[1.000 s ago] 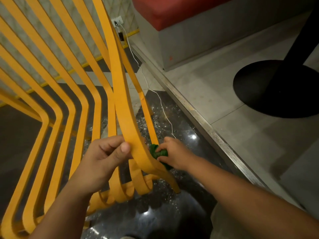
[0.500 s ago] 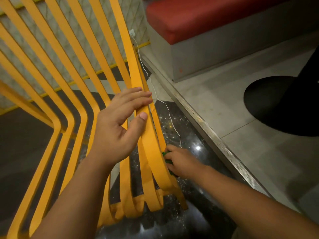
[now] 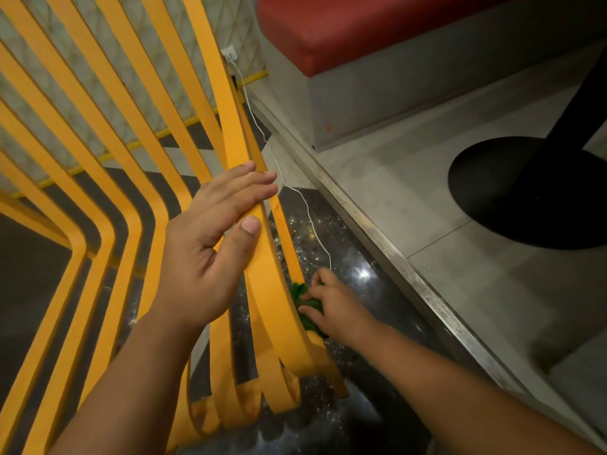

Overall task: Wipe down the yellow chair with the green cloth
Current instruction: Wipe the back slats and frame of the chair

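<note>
2 hands on yellow chair (image 3: 233,133). Left hand (image 3: 213,251): fingers straight, laid across outer slat, thumb against its face. Right hand (image 3: 335,307): fingers curled on bunched green cloth (image 3: 307,305), pressing it to slat's lower curve, near dark speckled floor (image 3: 348,231).

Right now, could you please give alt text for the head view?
The right hand holds a green cloth against a lower slat of the yellow chair, while the left hand rests, fingers straight, on a slat above. A white cable, red bench and black table base lie beyond.
</note>
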Motion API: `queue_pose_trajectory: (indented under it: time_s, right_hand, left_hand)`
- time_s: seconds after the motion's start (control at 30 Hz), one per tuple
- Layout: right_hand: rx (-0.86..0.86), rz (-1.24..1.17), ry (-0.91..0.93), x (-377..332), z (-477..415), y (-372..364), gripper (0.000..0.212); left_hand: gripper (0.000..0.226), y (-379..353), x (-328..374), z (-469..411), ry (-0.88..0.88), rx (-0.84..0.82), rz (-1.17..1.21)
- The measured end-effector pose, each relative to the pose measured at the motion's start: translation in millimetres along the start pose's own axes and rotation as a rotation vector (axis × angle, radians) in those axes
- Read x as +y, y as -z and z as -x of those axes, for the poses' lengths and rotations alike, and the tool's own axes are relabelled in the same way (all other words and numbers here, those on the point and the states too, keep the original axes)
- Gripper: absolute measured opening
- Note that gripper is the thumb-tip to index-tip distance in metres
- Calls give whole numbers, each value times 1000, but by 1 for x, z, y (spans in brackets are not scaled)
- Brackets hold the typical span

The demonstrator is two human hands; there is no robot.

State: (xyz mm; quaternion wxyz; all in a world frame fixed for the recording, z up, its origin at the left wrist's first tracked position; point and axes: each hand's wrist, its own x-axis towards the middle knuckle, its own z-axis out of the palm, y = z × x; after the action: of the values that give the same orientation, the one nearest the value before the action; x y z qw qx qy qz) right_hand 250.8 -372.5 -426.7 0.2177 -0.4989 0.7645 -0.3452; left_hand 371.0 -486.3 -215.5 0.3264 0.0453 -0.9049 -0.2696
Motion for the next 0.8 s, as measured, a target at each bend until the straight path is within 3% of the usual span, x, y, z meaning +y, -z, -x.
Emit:
queue_pose_trajectory:
  time_s: [0.17,0.37,0.63,0.8]
  right_hand:
    - [49,46,58,-3,-9,-3,21]
    - [-186,25,134,5,7,13,28]
    - [33,1,140,0,-17,3,31]
    - [-113,-74,118,9,2,9,25]
  left_hand:
    - [40,1,1,1,12,-10,-5]
    - [40,1,3,3,24,-16,-1]
    - [38,-2,0,0,5,4,-9]
    - [37,-3,0,2,3,10,0]
